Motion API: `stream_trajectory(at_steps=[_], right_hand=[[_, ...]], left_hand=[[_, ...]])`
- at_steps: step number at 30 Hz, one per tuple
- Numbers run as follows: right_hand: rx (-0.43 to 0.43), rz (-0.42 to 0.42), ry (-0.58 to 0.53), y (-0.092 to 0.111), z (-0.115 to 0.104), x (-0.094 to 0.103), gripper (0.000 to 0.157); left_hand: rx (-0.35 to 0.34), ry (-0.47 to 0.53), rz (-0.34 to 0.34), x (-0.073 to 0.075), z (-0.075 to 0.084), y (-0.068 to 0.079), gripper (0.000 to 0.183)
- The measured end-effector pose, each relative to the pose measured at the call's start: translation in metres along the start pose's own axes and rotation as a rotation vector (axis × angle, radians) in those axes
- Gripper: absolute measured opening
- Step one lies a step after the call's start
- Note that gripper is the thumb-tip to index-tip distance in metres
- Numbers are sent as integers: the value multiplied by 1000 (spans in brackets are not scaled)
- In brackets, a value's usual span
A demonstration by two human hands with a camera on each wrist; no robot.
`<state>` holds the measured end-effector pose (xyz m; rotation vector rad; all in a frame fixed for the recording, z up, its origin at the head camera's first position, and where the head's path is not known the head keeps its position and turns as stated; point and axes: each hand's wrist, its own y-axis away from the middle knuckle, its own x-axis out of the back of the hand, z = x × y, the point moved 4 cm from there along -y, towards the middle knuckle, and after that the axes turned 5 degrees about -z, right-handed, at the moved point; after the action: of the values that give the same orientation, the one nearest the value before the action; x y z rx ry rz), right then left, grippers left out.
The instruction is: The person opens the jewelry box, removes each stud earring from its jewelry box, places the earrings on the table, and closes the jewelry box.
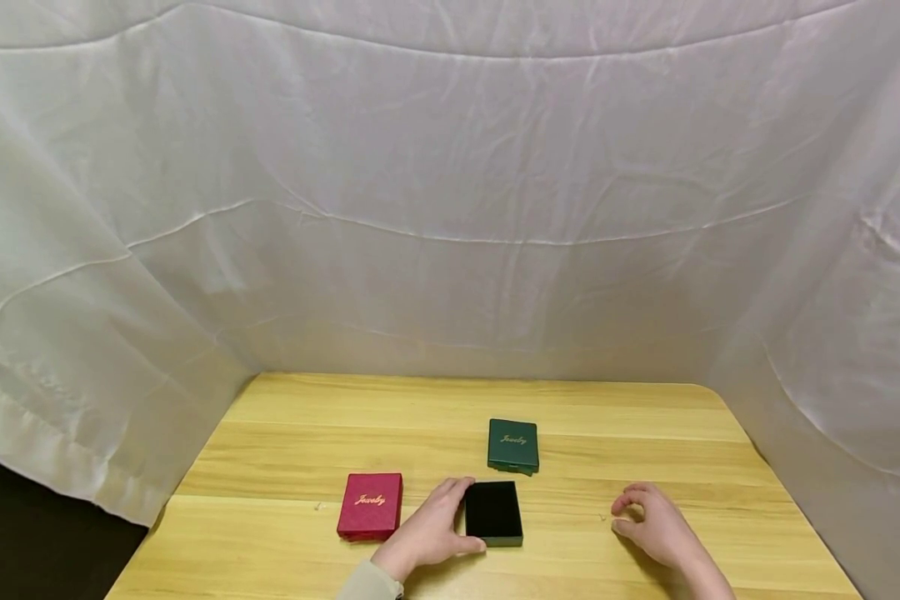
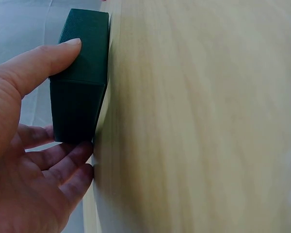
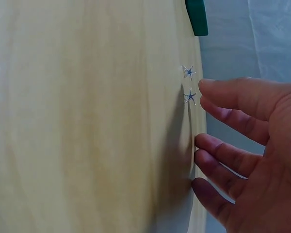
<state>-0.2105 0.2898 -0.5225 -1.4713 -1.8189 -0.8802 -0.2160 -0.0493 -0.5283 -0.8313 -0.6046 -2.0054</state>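
My left hand [image 1: 431,527] holds the open base of a green jewelry box [image 1: 493,510], which has a black lining, from its left side. The left wrist view shows the thumb against one wall of the green box [image 2: 87,53] and the fingertips at another side. Over to the right, my right hand [image 1: 654,527] hovers low by the table, thumb and fingers bent and apart with nothing between them. Two small silvery star-shaped earrings [image 3: 190,97] with blue centres lie just beyond its fingertips in the right wrist view. The green lid [image 1: 513,443], lettered "Jewelry", lies behind the base.
A red jewelry box [image 1: 371,505] sits left of my left hand, with a tiny pale item [image 1: 320,507] beside it, too small to make out. Everything lies on a wooden table [image 1: 330,417], with white curtains [image 1: 450,167] at its back and sides.
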Motion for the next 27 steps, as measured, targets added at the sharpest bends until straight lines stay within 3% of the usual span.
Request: stream_trajectory(at_steps=[10,27], right_hand=[[-12,-10,-21,-5,-8,5,21],[76,-15,-66,-35,-58,-5,48]], left_hand=[[5,-3,-6,0,1,0,93],[1,4,-12,-1,0,0,93]])
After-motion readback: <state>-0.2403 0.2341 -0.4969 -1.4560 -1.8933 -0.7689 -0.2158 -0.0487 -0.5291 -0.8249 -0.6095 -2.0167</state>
